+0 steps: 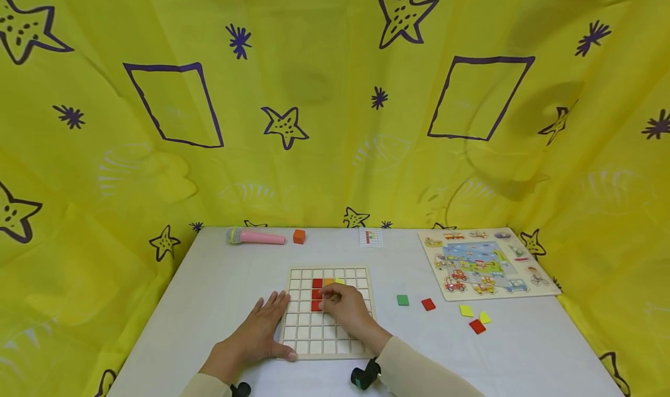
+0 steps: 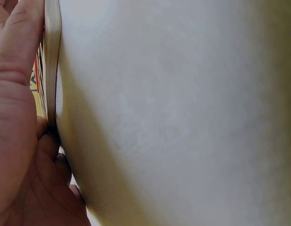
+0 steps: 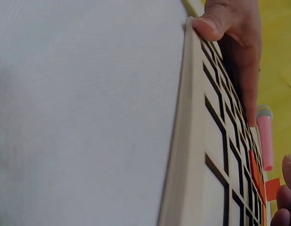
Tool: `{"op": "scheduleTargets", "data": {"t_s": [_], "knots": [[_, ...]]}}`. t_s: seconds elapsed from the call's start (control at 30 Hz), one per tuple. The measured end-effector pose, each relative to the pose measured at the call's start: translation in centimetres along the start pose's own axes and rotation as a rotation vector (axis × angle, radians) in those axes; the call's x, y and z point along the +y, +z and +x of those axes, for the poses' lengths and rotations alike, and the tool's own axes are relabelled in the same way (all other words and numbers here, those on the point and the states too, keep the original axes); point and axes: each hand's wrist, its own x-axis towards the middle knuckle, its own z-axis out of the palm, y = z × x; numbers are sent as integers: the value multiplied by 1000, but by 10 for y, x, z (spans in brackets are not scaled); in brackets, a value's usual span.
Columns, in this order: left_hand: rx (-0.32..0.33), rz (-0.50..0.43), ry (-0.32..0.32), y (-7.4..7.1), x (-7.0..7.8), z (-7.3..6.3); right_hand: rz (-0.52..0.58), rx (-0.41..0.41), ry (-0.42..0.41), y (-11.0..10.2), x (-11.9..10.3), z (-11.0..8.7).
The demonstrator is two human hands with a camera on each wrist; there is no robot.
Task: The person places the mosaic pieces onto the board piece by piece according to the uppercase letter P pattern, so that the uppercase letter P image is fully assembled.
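A wooden grid board (image 1: 303, 350) lies on the table in the head view. My left hand (image 1: 260, 326) rests against its left edge with fingers spread, the thumb on the lower left corner. Over the middle of the grid, my right hand (image 1: 349, 310) has bent fingers. Its fingertips are at a column of red tiles (image 1: 316, 305); whether they pinch a tile cannot be made out. An orange tile (image 1: 328, 281) and a yellow tile (image 1: 339, 281) sit right of the top red one. My right hand covers part of the grid.
Right of the board lie a green tile (image 1: 402, 300), a red tile (image 1: 428, 304) and several other loose tiles. A vehicle puzzle board (image 1: 528, 289) lies at the far right. Behind are a pink toy microphone (image 1: 262, 238), an orange cube (image 1: 299, 236) and a pattern card (image 1: 371, 238).
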Motion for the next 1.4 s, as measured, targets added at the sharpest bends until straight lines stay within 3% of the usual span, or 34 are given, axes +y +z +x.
{"op": "scheduleTargets", "data": {"t_s": [0.2, 0.5, 0.87, 1.1, 1.4], "knots": [[5, 12, 2, 1, 0, 1, 8, 33, 22, -16, 2, 1], [2, 14, -7, 1, -1, 2, 2, 106, 64, -57, 8, 0], [10, 6, -3, 0, -1, 0, -98, 179, 102, -103, 23, -11], [11, 5, -17, 0, 0, 1, -107, 173, 117, -132, 33, -20], [1, 4, -25, 1, 1, 1, -107, 129, 195, -176, 57, -44]]}}
